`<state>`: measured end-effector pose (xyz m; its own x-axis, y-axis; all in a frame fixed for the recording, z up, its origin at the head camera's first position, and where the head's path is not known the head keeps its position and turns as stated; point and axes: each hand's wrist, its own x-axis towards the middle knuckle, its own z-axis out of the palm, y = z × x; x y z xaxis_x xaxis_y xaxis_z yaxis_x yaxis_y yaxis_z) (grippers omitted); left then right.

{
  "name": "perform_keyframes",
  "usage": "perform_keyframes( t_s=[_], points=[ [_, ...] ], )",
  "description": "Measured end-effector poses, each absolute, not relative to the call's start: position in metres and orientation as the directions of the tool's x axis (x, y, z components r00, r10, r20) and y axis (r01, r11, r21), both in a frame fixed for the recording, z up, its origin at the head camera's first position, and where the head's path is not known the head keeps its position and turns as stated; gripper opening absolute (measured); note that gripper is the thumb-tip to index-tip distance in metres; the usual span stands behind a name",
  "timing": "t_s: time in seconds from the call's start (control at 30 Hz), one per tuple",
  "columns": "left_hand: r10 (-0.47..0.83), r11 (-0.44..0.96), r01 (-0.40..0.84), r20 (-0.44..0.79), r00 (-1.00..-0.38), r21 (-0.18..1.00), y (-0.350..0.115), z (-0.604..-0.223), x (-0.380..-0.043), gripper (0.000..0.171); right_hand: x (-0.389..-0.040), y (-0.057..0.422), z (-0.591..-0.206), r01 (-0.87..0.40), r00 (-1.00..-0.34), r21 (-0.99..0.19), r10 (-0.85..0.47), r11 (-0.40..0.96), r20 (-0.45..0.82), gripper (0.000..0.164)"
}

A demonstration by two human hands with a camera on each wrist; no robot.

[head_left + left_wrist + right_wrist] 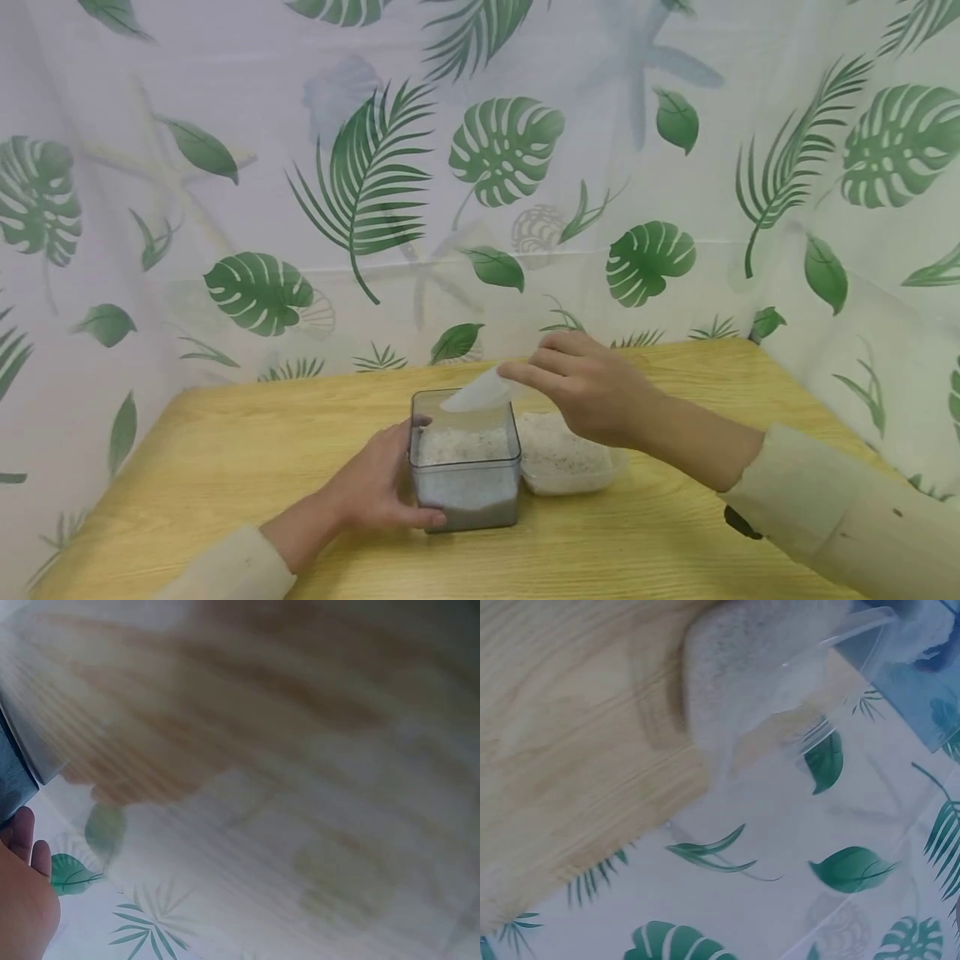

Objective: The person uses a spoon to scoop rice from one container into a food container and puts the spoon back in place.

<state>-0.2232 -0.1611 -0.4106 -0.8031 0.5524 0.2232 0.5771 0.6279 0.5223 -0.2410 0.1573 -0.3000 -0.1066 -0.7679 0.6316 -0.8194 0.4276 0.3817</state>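
My left hand [378, 479] holds the left side of a see-through grey plastic box [467, 493], its thumb along the front wall. White grainy powder [468, 447] shows inside the box. In the left wrist view, part of that hand [26, 900] and a corner of the box appear at the left edge. My right hand [596, 392] pinches a translucent plastic scoop [476, 392], tilted over the box's opening. The scoop's exact shape is hard to tell. Close beside the box on the right stands a shallow clear tub [573, 482], heaped with speckled white powder [757, 664].
Both containers stand on a wood-grain table [262, 450]. A white cloth [405, 317] printed with green leaves hangs behind the table and along both sides.
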Motion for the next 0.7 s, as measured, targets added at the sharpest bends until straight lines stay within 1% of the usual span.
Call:
perform_keyframes(
  t_s=[0.1,0.27,0.33,0.5,0.57,0.63,0.7],
  points=[
    [0.563,0.612,0.593,0.238,-0.792,0.524,-0.161,-0.410,-0.225,0.109,-0.241,0.146,-0.298,-0.832,-0.122,0.397,-0.826,0.387,0.550,0.043],
    [0.577,0.593,0.613,0.256,-0.776,0.522,-0.162,-0.409,-0.226,0.107,-0.241,0.130,-0.295,-0.830,-0.158,0.418,-0.875,0.369,0.457,0.039],
    [0.581,0.592,0.620,0.261,-0.771,0.515,-0.161,-0.410,-0.227,0.107,-0.242,0.125,-0.292,-0.820,-0.162,0.442,-0.888,0.364,0.431,0.034],
    [0.575,0.606,0.620,0.264,-0.774,0.498,-0.161,-0.410,-0.227,0.110,-0.244,0.112,-0.287,-0.759,-0.126,0.556,-0.914,0.339,0.385,0.016],
    [0.572,0.610,0.615,0.259,-0.778,0.501,-0.161,-0.411,-0.227,0.112,-0.244,0.107,-0.286,-0.726,-0.130,0.602,-0.926,0.332,0.353,0.011],
    [0.568,0.613,0.605,0.249,-0.784,0.508,-0.161,-0.411,-0.226,0.113,-0.243,0.102,-0.286,-0.703,-0.161,0.631,-0.937,0.329,0.310,0.009],
    [0.564,0.617,0.593,0.235,-0.792,0.518,-0.161,-0.412,-0.225,0.114,-0.242,0.098,-0.288,-0.687,-0.213,0.644,-0.940,0.337,0.265,0.006]
  ],
)
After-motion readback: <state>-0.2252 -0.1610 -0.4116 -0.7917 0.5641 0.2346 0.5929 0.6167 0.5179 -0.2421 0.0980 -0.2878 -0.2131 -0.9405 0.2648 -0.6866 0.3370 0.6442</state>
